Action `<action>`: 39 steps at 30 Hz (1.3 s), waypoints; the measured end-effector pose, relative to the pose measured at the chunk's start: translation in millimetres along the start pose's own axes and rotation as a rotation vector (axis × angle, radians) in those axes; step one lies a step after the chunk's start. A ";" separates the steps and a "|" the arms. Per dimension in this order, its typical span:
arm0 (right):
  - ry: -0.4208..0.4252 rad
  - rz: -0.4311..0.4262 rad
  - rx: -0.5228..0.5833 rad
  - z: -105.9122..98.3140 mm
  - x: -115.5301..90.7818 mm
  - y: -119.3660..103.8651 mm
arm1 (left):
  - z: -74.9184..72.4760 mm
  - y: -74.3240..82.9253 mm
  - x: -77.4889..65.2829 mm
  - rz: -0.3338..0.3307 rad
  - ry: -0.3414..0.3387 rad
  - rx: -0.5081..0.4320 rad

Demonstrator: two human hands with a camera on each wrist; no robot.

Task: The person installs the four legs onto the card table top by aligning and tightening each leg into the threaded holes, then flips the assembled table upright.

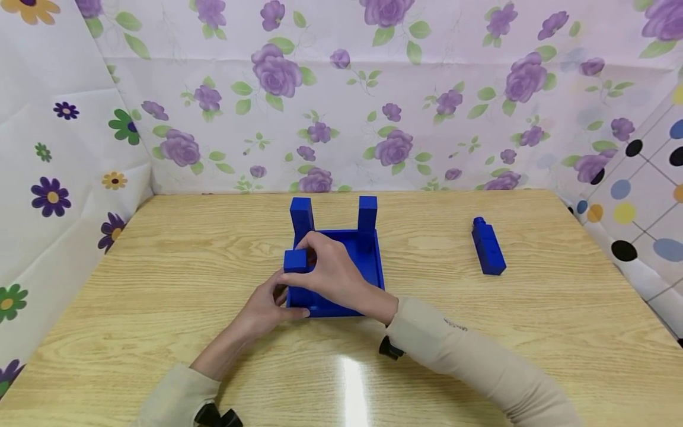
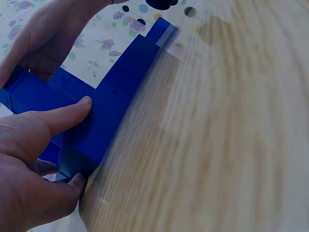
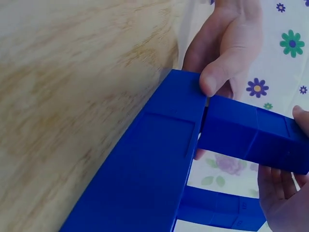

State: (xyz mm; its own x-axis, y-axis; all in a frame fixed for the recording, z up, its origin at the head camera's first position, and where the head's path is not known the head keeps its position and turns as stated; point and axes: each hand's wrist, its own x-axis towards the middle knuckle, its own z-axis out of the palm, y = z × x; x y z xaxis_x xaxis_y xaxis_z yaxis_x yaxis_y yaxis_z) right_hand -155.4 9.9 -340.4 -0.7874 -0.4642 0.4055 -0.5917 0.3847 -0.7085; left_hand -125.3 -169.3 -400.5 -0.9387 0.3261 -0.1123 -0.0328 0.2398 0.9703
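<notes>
A: Right hand [image 1: 333, 270]: how are the fingers?
B: Bent. Thumb and fingers pinch the upper part of a blue post [image 1: 295, 261], which stands at the near left corner of a shallow blue tray [image 1: 336, 312]. From the right wrist, a thin dark gap shows between post and tray.
A: Left hand [image 1: 261, 308]?
B: Gripping the tray at that same corner. Thumb lies along the near wall, fingers curled round the side.
A: Tray's position?
B: On the wood-grain table [image 1: 133, 296], in front of the person. Far left post [image 1: 302, 214] and far right post [image 1: 367, 213] stand at its back corners. A loose post [image 1: 488, 248] lies well apart, to the right, knobbed end pointing away.
A: Any writing?
B: Small dark lettering on the right sleeve [image 1: 469, 356], too small to read. Small raised marks on one post, from the right wrist; illegible.
</notes>
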 end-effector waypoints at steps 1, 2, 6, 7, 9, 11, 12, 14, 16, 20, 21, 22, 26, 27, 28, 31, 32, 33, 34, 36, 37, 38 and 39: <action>-0.006 -0.001 0.001 -0.1 0.0 -0.3 | -0.1 -0.2 -0.3 -0.001 0.001 -0.003; -0.017 0.000 0.000 -0.4 0.0 -0.6 | -0.1 -0.3 -0.3 0.000 0.000 -0.003; -0.115 0.050 0.080 -6.8 0.3 -0.9 | -0.3 0.2 -0.5 -0.009 -0.005 -0.006; -0.160 0.065 0.121 -9.7 1.4 0.5 | -0.3 0.5 -0.5 -0.012 -0.004 -0.007; -0.257 0.090 0.220 -16.6 4.5 4.2 | -0.2 1.0 -0.4 -0.014 0.001 -0.012; -0.355 0.109 0.328 -23.8 8.7 9.5 | 0.0 1.4 -0.3 -0.018 0.005 -0.018; -0.397 0.106 0.379 -27.0 10.9 12.1 | 0.0 1.5 -0.2 -0.018 0.009 -0.017; -0.466 0.107 0.463 -32.0 14.8 16.3 | 0.2 1.6 -0.1 -0.024 0.016 -0.013; -0.512 0.104 0.513 -34.4 17.9 19.6 | 0.1 1.5 -0.2 -0.029 0.017 -0.006; -0.557 0.091 0.542 -34.9 21.9 23.4 | 0.2 1.4 -0.2 -0.032 0.016 -0.005; -0.561 0.093 0.545 -34.8 22.3 23.7 | 0.2 1.4 -0.1 -0.031 0.013 -0.008; -0.561 0.098 0.545 -34.6 22.7 24.3 | 0.3 1.4 -0.1 -0.031 0.011 -0.010; -0.547 0.123 0.568 -34.3 22.6 25.6 | 0.3 1.2 0.1 -0.027 0.002 -0.020; -0.544 0.127 0.573 -34.3 22.5 25.8 | 0.2 1.0 0.1 -0.025 0.001 -0.021; -0.539 0.128 0.570 -34.1 22.3 26.1 | 0.2 0.8 0.2 -0.023 0.000 -0.021; -0.527 0.124 0.538 -33.6 21.4 26.4 | 0.2 0.5 0.4 -0.021 -0.003 -0.024; -0.522 0.120 0.517 -33.4 21.1 26.2 | 0.1 0.4 0.5 -0.021 -0.004 -0.022; -0.512 0.119 0.487 -33.5 20.7 25.6 | 0.1 0.3 0.6 -0.022 -0.003 -0.017; -0.502 0.121 0.460 -33.2 20.4 25.1 | 0.0 0.3 0.6 -0.023 -0.002 -0.012; -0.483 0.134 0.424 -32.4 20.0 24.4 | -0.2 0.3 0.6 -0.024 0.001 -0.004; -0.472 0.140 0.407 -31.8 19.8 23.7 | -0.4 0.3 0.7 -0.024 0.002 0.000; -0.460 0.143 0.394 -31.1 19.6 22.9 | -0.5 0.4 0.7 -0.023 0.003 0.003; -0.444 0.145 0.372 -30.2 19.3 22.3 | -0.6 0.5 0.6 -0.023 0.004 0.004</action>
State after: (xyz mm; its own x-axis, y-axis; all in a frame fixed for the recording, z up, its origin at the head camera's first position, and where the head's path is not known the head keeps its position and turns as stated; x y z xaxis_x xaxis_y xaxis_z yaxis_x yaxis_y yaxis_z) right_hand -189.0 33.6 -330.9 -0.6607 -0.7477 0.0663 -0.3202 0.2008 -0.9258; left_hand -126.1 -169.5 -400.0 -0.9392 0.3163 -0.1337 -0.0532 0.2508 0.9666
